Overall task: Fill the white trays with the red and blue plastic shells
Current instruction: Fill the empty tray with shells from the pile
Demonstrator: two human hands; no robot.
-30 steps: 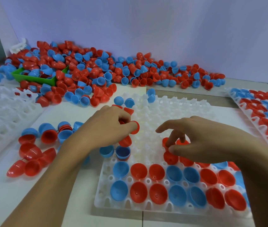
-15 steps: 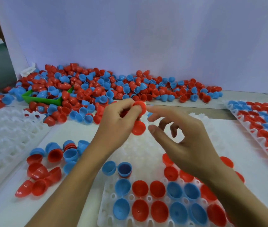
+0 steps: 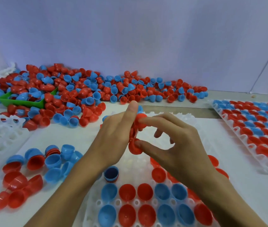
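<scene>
Red shells [image 3: 136,128] pinched between left hand [image 3: 113,136] and right hand [image 3: 175,145].

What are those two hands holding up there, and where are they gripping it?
A nested stack of red shells. The left hand grips its side; the right hand pinches the end shells by their rims.

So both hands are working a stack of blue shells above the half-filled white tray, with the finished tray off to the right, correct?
Not quite: the shells held between the left hand and right hand are red, not blue, as the head view shows. The rest stands: half-filled white tray below, finished tray to the right.
</scene>
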